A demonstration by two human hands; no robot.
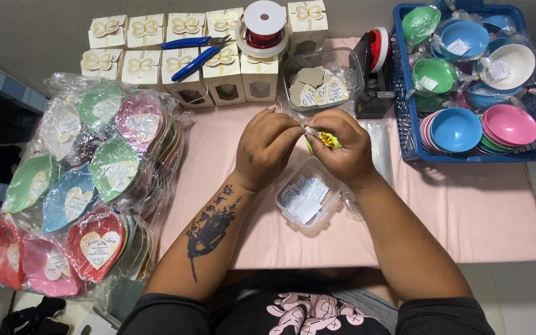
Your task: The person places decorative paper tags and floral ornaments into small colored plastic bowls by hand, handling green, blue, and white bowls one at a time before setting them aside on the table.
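Your left hand (267, 147) and right hand (341, 149) are pinching together on a small green item with a crinkled gold foil tie (326, 140), above the pink tabletop (479, 211). A clear plastic tray of white paper tags (307, 197) is lying just below. Cream window boxes (224, 77) are standing beyond; wrapped heart-shaped dishes (97, 245) are piling up left.
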